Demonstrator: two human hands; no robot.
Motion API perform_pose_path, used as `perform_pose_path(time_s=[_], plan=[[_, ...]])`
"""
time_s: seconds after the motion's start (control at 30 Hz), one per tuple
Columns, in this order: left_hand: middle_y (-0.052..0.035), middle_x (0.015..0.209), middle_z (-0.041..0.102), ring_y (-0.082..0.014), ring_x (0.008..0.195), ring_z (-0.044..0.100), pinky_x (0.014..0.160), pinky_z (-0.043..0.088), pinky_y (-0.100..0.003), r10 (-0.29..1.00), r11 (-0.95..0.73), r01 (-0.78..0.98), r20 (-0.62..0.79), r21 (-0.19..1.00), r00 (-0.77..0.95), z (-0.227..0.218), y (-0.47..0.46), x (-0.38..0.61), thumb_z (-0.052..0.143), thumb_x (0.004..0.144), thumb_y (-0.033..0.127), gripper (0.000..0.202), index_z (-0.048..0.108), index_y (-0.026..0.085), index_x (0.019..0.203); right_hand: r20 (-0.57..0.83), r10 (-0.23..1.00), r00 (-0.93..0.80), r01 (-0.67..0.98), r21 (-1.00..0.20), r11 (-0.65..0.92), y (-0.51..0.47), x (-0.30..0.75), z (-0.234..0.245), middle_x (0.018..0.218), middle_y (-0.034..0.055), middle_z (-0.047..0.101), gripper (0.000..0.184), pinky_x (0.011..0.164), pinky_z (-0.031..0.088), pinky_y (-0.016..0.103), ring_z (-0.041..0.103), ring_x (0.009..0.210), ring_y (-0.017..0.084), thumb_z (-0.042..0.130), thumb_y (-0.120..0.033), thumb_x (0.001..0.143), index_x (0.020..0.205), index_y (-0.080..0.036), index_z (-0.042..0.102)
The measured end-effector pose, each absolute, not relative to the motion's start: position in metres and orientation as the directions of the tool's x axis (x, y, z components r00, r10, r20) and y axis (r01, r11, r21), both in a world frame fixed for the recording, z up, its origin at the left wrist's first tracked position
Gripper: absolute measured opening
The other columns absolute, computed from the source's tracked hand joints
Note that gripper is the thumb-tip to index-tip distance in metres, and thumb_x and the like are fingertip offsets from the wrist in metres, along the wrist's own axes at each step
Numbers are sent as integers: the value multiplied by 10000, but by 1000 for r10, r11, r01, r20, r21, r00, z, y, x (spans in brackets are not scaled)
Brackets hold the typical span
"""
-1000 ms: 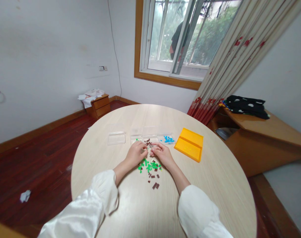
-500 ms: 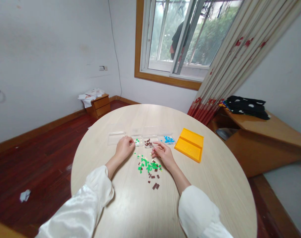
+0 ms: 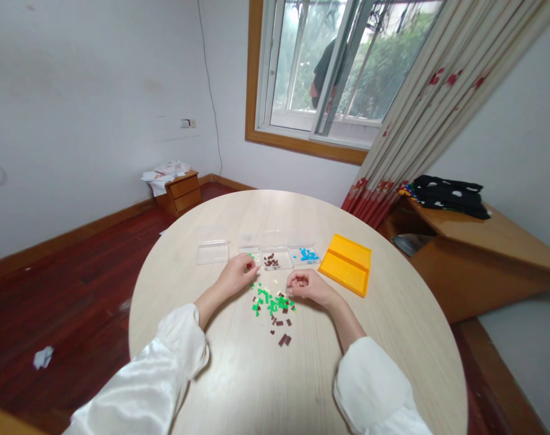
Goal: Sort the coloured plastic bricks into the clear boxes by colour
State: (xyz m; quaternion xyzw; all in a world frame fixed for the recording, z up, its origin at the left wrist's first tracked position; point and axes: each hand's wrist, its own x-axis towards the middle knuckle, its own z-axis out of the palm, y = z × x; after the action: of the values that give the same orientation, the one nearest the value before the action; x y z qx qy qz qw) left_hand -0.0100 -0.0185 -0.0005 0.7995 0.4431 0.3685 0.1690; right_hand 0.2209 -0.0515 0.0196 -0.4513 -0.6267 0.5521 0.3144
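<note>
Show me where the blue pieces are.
In the head view, the blue pieces lie in a clear container beyond the right hand, with the yellow case to their right and boxed brown pieces to their left.

No legible text, labels, brands, numbers or signs.

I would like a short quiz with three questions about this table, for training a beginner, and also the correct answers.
1. Which small pieces in the clear containers lie closest to the orange case?
A) green
B) brown
C) blue

2. True or false: the orange case is closed.

3. Fill in the blank: in this view, the ____ hand partly covers the container that has green pieces.

Key:
1. C, the blue pieces.
2. False; it lies open.
3. Left; the left hand.
</note>
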Motion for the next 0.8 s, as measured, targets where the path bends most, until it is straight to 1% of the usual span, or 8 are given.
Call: perform_pose_path(time_s=[0.07,0.17,0.33,0.47,0.53,0.63,0.8], plan=[[11,616,498,-128,600,456,579,339,-230,831,-553,582,449,596,329,-1,-18,-10,519,792,201,196,501,167,600,-163,856,-490,270,-962,-29,-54,229,25,502,-94,397,305,477,226,198,318,477,55,778,-329,507,636,-159,561],[11,619,497,-128,601,453,581,337,-230,831,-553,576,448,602,329,0,-18,-11,518,789,195,196,494,168,596,-203,803,-560,358,-934,13,-56,235,32,519,-104,351,339,475,205,195,289,489,57,779,-333,505,634,-170,512],[15,611,486,-126,599,448,582,333,-229,834,-549,573,440,608,332,2,-18,-11,523,778,187,197,480,171,586,-235,764,-602,489,-864,120,-55,235,33,560,-105,324,348,475,222,193,278,513,62,766,-266,509,641,-183,455],[17,609,485,-125,592,445,578,329,-229,834,-549,577,442,605,330,0,-18,-11,521,776,175,194,482,167,586,-271,766,-584,557,-820,135,-53,233,28,571,-105,307,318,484,232,193,280,522,63,718,-172,506,643,-187,431],[16,609,486,-125,591,446,578,329,-230,834,-549,578,444,603,329,0,-18,-11,519,775,171,194,484,166,584,-279,771,-573,573,-809,133,-53,234,26,571,-105,311,291,485,233,194,284,519,64,687,-155,519,655,-188,432],[15,607,484,-124,587,443,578,327,-230,836,-546,577,441,607,326,1,-18,-11,516,773,171,196,479,166,580,-269,783,-561,564,-816,124,-52,235,25,574,-101,326,274,488,237,196,292,521,67,674,-174,542,664,-189,430],[19,599,474,-121,578,432,570,318,-228,841,-538,571,437,619,319,1,-19,-11,512,768,171,198,472,167,575,-247,793,-557,519,-849,100,-54,234,27,589,-100,332,378,492,235,197,287,535,66,746,-262,508,655,-194,405]])
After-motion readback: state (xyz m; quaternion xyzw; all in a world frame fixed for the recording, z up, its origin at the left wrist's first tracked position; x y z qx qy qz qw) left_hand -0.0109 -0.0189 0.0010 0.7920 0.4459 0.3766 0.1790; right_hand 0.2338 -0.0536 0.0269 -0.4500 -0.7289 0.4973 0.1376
